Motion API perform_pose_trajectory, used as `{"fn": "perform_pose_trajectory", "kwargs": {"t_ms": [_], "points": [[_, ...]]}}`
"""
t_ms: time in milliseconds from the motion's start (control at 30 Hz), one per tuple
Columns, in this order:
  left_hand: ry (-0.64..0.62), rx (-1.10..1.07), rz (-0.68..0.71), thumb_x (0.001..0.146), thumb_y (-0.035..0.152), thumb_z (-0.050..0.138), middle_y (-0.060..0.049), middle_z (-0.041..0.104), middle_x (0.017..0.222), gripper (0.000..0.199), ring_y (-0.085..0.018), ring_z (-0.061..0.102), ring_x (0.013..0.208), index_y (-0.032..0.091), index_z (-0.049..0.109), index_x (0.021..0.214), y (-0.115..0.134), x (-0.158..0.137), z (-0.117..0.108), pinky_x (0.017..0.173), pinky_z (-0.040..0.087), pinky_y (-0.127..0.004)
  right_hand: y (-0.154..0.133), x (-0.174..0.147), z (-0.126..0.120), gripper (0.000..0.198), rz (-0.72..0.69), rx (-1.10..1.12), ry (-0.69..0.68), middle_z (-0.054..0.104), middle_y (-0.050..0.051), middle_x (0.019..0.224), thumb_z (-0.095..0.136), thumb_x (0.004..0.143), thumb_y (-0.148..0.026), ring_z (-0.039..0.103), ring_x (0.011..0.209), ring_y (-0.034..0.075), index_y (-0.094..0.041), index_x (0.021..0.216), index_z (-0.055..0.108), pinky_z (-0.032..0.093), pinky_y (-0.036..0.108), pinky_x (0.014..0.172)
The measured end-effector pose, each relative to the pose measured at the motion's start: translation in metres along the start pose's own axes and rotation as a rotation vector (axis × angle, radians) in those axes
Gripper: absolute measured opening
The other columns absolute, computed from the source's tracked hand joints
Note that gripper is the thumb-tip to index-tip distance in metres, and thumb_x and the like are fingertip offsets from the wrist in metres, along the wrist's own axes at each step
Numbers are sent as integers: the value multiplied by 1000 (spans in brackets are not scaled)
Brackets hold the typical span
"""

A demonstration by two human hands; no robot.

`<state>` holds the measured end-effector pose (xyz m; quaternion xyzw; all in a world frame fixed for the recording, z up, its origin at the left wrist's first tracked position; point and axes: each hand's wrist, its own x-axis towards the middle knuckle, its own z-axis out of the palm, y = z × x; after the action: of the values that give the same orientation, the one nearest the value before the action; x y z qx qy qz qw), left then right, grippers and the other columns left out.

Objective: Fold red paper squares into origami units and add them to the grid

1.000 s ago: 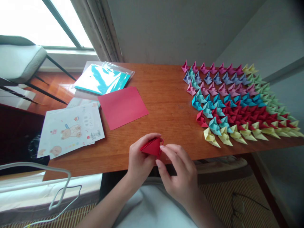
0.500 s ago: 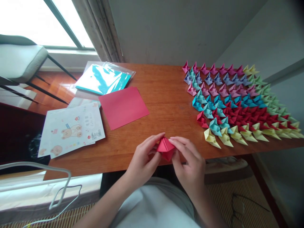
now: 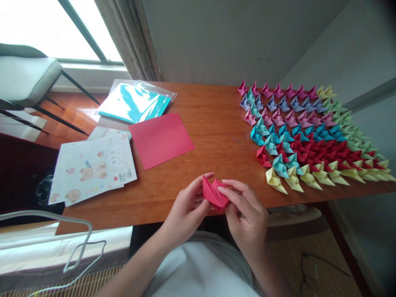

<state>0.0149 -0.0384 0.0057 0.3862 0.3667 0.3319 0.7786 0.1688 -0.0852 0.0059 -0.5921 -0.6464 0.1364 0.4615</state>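
A small folded red paper piece (image 3: 214, 194), with several layered points, is held between both hands above the front edge of the table. My left hand (image 3: 189, 203) grips its left side, index finger behind the upper tip and thumb at the lower edge. On the other side, my right hand (image 3: 246, 208) pinches the paper, its fingers over the right-hand layers and the thumb below. Flat sheets of red paper (image 3: 161, 141) lie on the table up and to the left of my hands.
Rows of folded paper figures (image 3: 291, 134) in many colours cover the table's right side. A plastic-wrapped pack of blue paper (image 3: 136, 103) and printed bear packets (image 3: 93, 169) lie at left. The wooden table (image 3: 213, 128) stands against a wall. A chair (image 3: 27, 78) is by the window.
The red paper has been turned in my fingers; one pointed flap now stands up at its left and its layered folds face me. Both hands stay in nearly the same place.
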Motion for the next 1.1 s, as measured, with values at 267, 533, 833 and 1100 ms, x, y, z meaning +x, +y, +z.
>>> {"fn": "perform_pose_trajectory", "kwargs": {"t_ms": [267,533,833,1100], "points": [[-85,-304,-108,90,26,69,-12,71,121,32,-28,67,113,17,69,121,4,-4,0,96,56,-38,3,-4,3,47,-106,-133,56,69,9,119,51,89,4,67,112,18,-24,120,71,56,30,95],[-17,-184,-103,84,27,78,-9,74,104,33,-20,70,97,15,69,113,5,-1,7,86,57,-28,0,-5,4,44,-114,-132,44,70,9,118,52,89,2,68,111,20,-24,120,70,57,33,96],[45,-121,-115,76,30,85,-7,73,98,40,-19,69,91,14,67,108,1,0,7,85,57,-30,0,-6,-3,34,183,234,-14,68,9,120,50,94,-13,64,115,25,-26,119,68,56,43,97],[75,-26,-91,73,33,86,-4,70,88,39,-14,66,80,13,67,100,-3,1,4,75,53,-23,7,3,-6,23,461,440,-107,70,7,112,56,98,-32,68,102,21,-24,115,68,57,30,86]]}}
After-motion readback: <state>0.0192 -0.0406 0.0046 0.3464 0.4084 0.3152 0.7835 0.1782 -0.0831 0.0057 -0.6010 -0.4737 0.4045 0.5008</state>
